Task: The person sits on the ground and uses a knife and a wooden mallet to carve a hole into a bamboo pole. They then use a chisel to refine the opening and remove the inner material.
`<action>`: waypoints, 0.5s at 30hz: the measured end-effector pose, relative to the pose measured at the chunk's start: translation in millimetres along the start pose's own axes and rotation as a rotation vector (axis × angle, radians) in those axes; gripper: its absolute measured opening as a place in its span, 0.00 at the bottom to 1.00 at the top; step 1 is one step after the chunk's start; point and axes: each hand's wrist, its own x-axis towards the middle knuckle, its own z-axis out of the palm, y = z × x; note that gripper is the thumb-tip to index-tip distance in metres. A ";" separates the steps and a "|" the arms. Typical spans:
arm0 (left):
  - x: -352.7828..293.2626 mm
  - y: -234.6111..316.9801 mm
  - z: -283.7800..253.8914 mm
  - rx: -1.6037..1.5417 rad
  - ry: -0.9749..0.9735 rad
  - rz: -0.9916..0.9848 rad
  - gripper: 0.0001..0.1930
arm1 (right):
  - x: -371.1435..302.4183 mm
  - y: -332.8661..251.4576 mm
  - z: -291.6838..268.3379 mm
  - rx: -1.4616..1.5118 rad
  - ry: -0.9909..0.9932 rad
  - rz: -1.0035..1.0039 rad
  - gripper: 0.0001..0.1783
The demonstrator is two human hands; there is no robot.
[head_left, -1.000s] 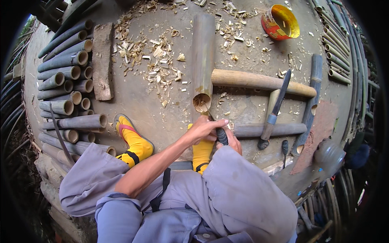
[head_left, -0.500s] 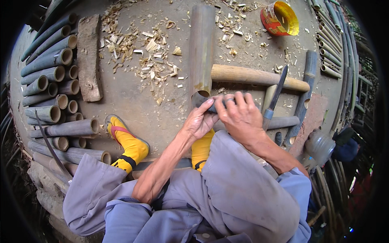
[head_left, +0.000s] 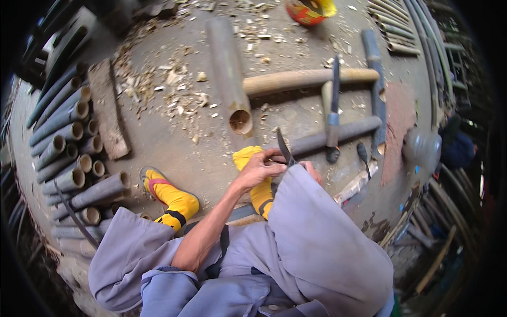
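A short curved knife (head_left: 285, 148) with a dark blade stands point-up between my hands, just above my right knee. My left hand (head_left: 259, 170) is closed, thumb and fingertips pinched against the blade's lower part; what else they hold is hidden. Mostly covered by the raised knee, my right hand (head_left: 311, 171) curls at the knife's lower end, where the handle is out of sight. Just beyond, a thick bamboo tube (head_left: 224, 68) lies with its open, hollow end toward me. A yellow-socked foot (head_left: 259, 185) is under my hands.
A wooden pole (head_left: 296, 80) lies crosswise, with a long knife (head_left: 334, 105) over it. Nearby are a dark bamboo pole (head_left: 338, 134) and a plastic jug (head_left: 422, 149). Cut bamboo tubes (head_left: 68, 134) are stacked left beside a rough block (head_left: 108, 108). A red-yellow tub (head_left: 309, 11) stands far off.
My hands have drawn back from the bamboo tube's end toward my right knee. The curved blade now shows between them, and the tube's opening is uncovered. The whole view has shifted.
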 end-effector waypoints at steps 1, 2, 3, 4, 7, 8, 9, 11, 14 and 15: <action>0.7 2.3 -0.7 0.015 0.004 0.000 0.25 | -12.0 7.6 9.6 0.122 0.044 0.310 0.24; 0.0 6.1 -4.1 0.107 0.030 0.040 0.24 | -19.9 -3.8 6.4 0.198 0.113 0.358 0.24; 1.1 4.9 -9.7 0.153 0.062 0.078 0.24 | -28.9 -14.1 -0.2 0.272 0.184 0.404 0.24; 0.8 7.3 -11.9 0.166 0.131 0.073 0.22 | -40.2 1.5 7.1 0.292 0.298 0.419 0.24; 7.8 6.1 -20.1 0.099 0.337 0.142 0.19 | -60.4 32.9 14.4 0.346 0.596 0.475 0.26; 7.6 9.7 -19.7 0.087 0.369 0.128 0.18 | -64.9 52.8 18.9 0.379 0.689 0.501 0.25; 5.8 13.5 -22.6 0.078 0.418 0.119 0.17 | -65.7 69.7 23.8 0.422 0.767 0.521 0.24; 6.5 9.2 -29.8 0.087 0.443 0.134 0.16 | -67.0 98.2 22.3 0.373 0.827 0.710 0.21; 0.2 12.1 -35.6 0.134 0.492 0.122 0.15 | -57.9 157.6 29.3 0.388 1.032 0.889 0.32; -1.2 11.4 -39.1 0.135 0.507 0.129 0.15 | -53.5 172.1 27.6 0.422 1.074 0.968 0.37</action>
